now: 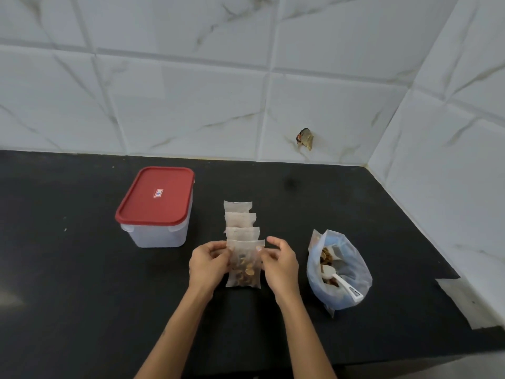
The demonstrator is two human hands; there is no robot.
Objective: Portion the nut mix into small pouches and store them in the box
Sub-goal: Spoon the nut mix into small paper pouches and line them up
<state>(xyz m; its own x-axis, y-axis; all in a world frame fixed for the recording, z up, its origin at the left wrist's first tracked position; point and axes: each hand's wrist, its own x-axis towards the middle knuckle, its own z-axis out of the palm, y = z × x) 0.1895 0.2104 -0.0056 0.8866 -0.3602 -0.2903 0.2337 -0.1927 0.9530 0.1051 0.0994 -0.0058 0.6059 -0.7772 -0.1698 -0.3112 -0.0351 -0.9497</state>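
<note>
Counter (82, 283): black, fills the lower frame.
Box (155, 212): centre left, clear, red lid (155, 195) closed.
Nut bag (338, 269): centre right, open, white scoop (341, 281) inside.
Left hand (207, 262): pinching the left edge of the filled pouch.
Right hand (280, 262): pinching its right edge.
Filled pouch (244, 265): frame centre, between both hands.
Pouch row (239, 220): three pouches overlapping, just above the filled pouch.
</note>
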